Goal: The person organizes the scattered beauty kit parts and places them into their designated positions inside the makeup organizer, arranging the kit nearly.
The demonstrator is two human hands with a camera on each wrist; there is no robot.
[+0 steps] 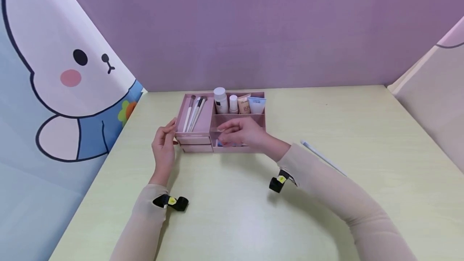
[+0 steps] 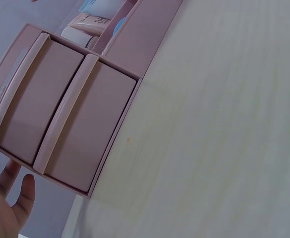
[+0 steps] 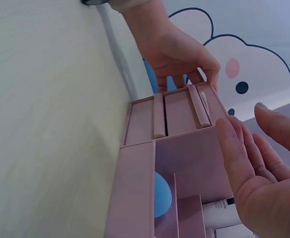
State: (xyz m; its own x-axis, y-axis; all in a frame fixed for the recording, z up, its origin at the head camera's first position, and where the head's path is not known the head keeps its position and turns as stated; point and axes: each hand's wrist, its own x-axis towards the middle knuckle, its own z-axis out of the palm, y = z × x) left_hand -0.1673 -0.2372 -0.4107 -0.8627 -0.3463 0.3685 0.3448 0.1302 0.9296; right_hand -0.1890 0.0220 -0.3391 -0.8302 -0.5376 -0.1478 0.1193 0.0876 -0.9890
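A pink desk organizer (image 1: 237,149) with two small drawers (image 2: 75,119) at its front left stands at the table's back. My left hand (image 1: 164,148) rests its fingers against the organizer's left side. Over the front right compartment hovers my right hand (image 1: 241,132), fingers extended, thumb apart and nothing between them in the right wrist view. Below it, inside that compartment, sits a rounded blue thing (image 3: 162,196), partly hidden. Several makeup brushes (image 1: 194,114) lie in the top left tray. Behind my right hand stand a white bottle (image 1: 220,100), a smaller white-capped bottle (image 1: 233,104) and two tubes (image 1: 256,105).
A thin pale stick (image 1: 322,157) lies on the table (image 1: 224,212) right of the organizer, near my right forearm. A purple backdrop (image 1: 261,31) rises behind the table, and a cartoon-print cloth (image 1: 58,92) hangs at the left.
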